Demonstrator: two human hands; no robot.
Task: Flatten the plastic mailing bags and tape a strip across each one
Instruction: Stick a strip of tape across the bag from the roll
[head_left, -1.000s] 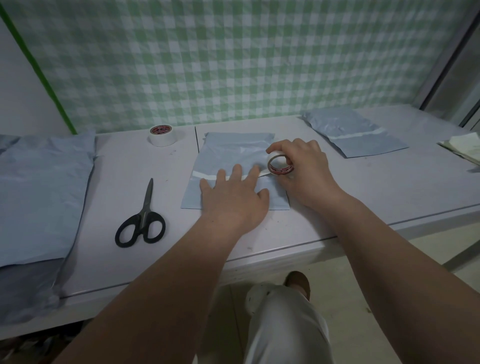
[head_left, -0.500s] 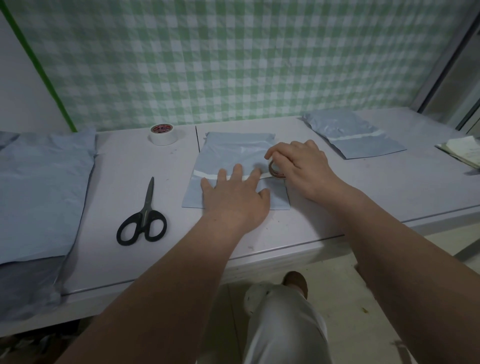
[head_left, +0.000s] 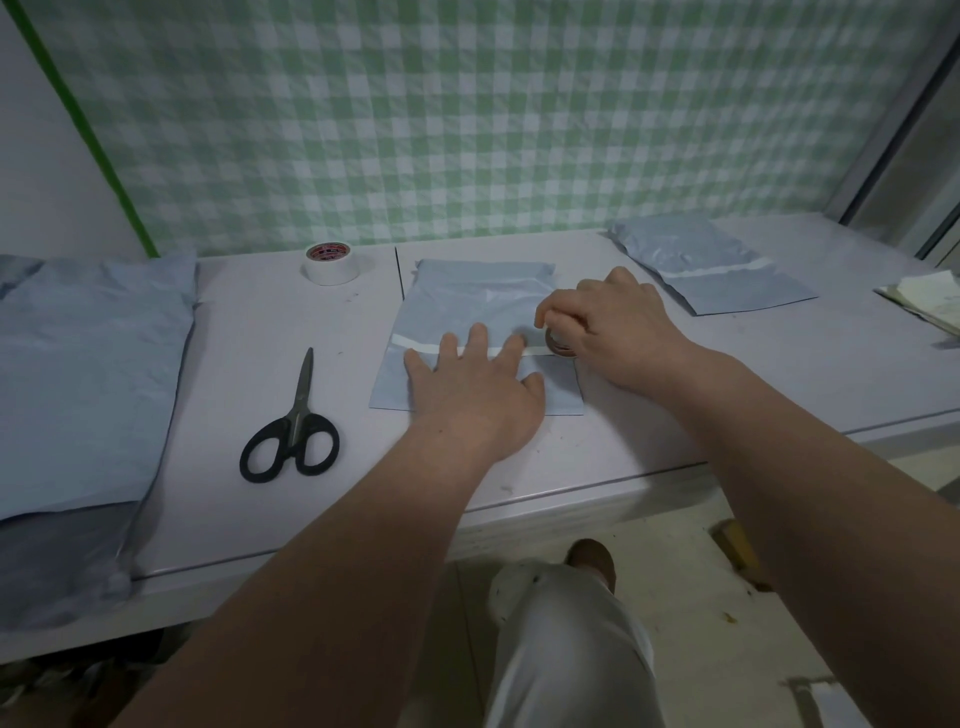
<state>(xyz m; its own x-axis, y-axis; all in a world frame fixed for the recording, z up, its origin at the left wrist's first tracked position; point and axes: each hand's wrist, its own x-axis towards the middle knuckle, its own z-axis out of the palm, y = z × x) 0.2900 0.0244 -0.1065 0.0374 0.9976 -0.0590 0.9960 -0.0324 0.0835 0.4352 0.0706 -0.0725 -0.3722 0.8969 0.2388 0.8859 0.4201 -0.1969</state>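
Left hand (head_left: 475, 384): flat with the fingers spread and holding nothing. It presses down on the mailing bag (head_left: 467, 296), the fingertips lying over the tape strip (head_left: 410, 341).
Right hand (head_left: 618, 332): fingers curled round a small tape roll (head_left: 558, 347), set down at the bag's far-side edge from the scissors (head_left: 291, 431).
Bag position: flat on the worktop (head_left: 727, 395), just to the right of the scissors.
Bag handling: probably thin, light, slick film that creases and slides easily, so a flat palm suits it better than a pinch.
Where to hold: likely beside the strip, with the palm on the near half, so the film stays taut while the tape is pulled.
Tape strip: pale, running across the bag from the scissors' side toward the roll.
Step, as judged: the strip looks about laid across and not yet cut, and the scissors lie untouched.
Writing: the spare roll (head_left: 331, 262), beyond the scissors' tips, has red print on its core that is too small to read. No other text is visible.
Taped bag (head_left: 711, 270): far to the right of the scissors, with a strip already across it.
Bag stack (head_left: 88, 374): left of the scissors, puffy and draped over the worktop's edge.
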